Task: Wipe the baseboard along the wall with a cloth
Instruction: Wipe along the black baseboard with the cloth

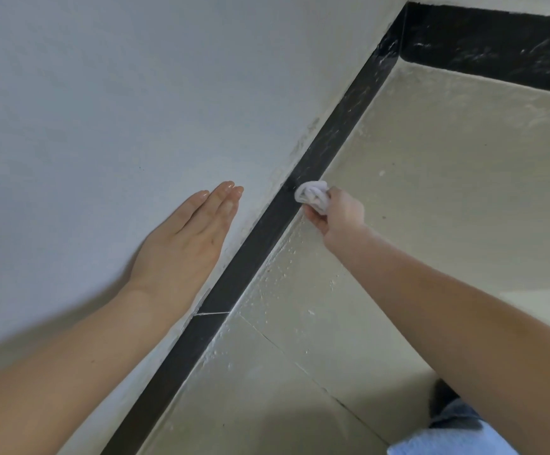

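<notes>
Cloth (313, 195), white and bunched, presses against the black baseboard (267, 244) partway along the wall (103, 110), gripped in the right hand (336, 218). Left hand (188, 244) lies flat, fingers straight, on the wall just above. Pale floor tiles (431, 192) meet the baseboard.

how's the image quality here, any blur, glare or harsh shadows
Head view: soft, even light, no hard shadows; the white cloth in the right hand looks slightly smeared; the left hand on the wall is sharper; pale streaks on the baseboard near the corner may be sheen or dust.
</notes>
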A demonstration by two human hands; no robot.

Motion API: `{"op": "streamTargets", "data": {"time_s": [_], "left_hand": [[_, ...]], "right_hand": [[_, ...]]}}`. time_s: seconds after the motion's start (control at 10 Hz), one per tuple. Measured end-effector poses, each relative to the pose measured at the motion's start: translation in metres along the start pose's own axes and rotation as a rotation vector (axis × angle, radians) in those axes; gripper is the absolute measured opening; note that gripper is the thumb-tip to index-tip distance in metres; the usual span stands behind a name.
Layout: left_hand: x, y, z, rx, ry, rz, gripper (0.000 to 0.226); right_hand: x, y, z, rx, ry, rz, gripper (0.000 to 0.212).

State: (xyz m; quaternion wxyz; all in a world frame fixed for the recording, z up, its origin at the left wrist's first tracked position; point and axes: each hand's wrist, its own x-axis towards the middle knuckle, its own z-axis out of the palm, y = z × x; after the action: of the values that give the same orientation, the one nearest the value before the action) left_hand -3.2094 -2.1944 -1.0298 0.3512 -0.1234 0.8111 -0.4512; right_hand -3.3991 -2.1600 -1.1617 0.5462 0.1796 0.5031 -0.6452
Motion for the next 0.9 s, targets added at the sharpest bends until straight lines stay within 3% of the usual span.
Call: {"op": "streamTargets", "data": {"time_s": [0.1,0.3,0.4,0.6,0.8,0.9], "left_hand": [[0.005,0.005,0.006,-0.114,0.052,-0.008,0.078],[0.004,0.003,-0.003,-0.07,0.025,-0.035,0.077],[0.004,0.004,-0.002,-0.068,0.016,-0.011,0.077],[0.004,0.002,-0.001,-0.087,0.021,-0.002,0.082],[0.004,0.002,0.001,-0.128,0.024,0.027,0.08],[0.004,0.001,-0.002,-0.112,0.006,0.028,0.078]], "right_hand": [[-0.017,0.025,-0.007,-0.228,0.002,0.025,0.022],[-0.075,0.119,0.012,-0.567,-0.466,0.511,0.022],[-0.072,0.117,0.026,-0.522,-0.485,0.521,0.02],[-0.042,0.045,0.028,-0.392,-0.301,0.326,0.025],[-0.027,0.014,0.014,0.096,-0.091,0.219,0.02],[-0.027,0.025,0.002,0.033,-0.043,0.212,0.021]]}}
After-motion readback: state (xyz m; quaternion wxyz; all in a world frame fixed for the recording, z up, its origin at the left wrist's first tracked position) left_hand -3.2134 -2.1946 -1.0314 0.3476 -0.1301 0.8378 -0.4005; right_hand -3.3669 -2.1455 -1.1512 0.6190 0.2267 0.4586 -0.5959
